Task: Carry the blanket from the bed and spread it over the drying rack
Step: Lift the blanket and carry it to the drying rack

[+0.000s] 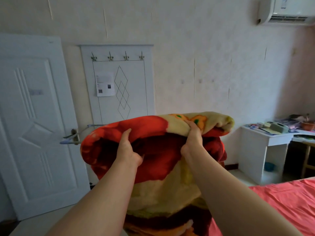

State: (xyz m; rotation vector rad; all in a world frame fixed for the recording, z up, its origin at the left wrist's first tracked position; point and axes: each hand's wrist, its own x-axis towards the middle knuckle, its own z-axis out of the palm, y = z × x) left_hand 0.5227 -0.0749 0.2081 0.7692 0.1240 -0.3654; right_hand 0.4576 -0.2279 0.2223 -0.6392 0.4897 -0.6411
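Note:
A thick fleece blanket (158, 169), red and cream with orange flowers, is bunched in a big fold held up in front of me. My left hand (127, 147) grips its red upper edge. My right hand (192, 135) is clamped on the cream part a little higher and to the right. The lower part of the blanket hangs down between my forearms. Thin grey-blue bars of the drying rack (75, 135) poke out from behind the blanket's left side; the remainder of the rack is hidden. The bed (286, 201) with a coral-red sheet lies at the lower right.
A white door (34, 125) stands at the left, with a white coat-hook panel (119, 82) beside it. A white desk (265, 140) with clutter on top is at the right wall. An air conditioner (286, 11) hangs at the top right.

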